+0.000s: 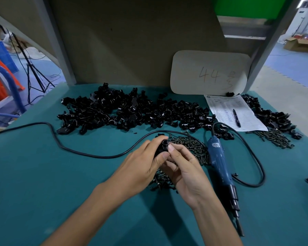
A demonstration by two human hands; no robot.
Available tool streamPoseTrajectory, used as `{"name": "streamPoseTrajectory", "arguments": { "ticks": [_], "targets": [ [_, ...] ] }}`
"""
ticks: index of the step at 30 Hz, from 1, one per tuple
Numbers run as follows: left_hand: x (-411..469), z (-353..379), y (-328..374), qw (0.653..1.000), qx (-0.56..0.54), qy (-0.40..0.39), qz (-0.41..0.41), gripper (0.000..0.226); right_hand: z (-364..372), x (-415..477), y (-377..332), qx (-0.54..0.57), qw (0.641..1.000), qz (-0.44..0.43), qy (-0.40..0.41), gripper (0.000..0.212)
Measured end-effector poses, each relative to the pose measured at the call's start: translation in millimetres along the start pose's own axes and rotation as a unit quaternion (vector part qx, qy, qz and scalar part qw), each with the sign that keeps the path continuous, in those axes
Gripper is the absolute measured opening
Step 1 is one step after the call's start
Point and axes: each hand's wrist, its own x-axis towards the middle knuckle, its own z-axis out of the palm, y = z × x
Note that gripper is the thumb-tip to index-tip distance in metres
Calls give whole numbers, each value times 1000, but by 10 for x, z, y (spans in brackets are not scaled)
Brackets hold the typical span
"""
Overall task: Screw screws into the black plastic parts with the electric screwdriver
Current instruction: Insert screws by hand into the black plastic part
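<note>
My left hand (144, 163) grips a small black plastic part (161, 146) above the middle of the table. My right hand (185, 167) is right beside it, with thumb and fingertip pinched at the part's open end; a screw between them is too small to make out. Beneath both hands lies a pile of dark screws (188, 148). The blue electric screwdriver (220, 167) lies on the table just right of my right hand, its bit pointing toward me. A large heap of black plastic parts (132, 110) spreads across the back.
The screwdriver's black cable (89, 153) loops across the green table (43, 183) to the left and curls on the right. A paper sheet with a black pen (237, 118) lies back right, beside more parts (276, 118) and another screw pile (276, 139). A cardboard sign (210, 71) leans on the back wall.
</note>
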Motion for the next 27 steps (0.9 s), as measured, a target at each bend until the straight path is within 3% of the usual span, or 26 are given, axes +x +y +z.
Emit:
{"name": "streamPoseTrajectory", "arguments": {
  "ticks": [13,27],
  "targets": [
    [-7,5,17,999,38,-3,2,60,17,4,-1,5,1000,18,18,14],
    [-2,6,10,999,41,4,19,52,53,-2,11,36,999,30,19,16]
  ]
}}
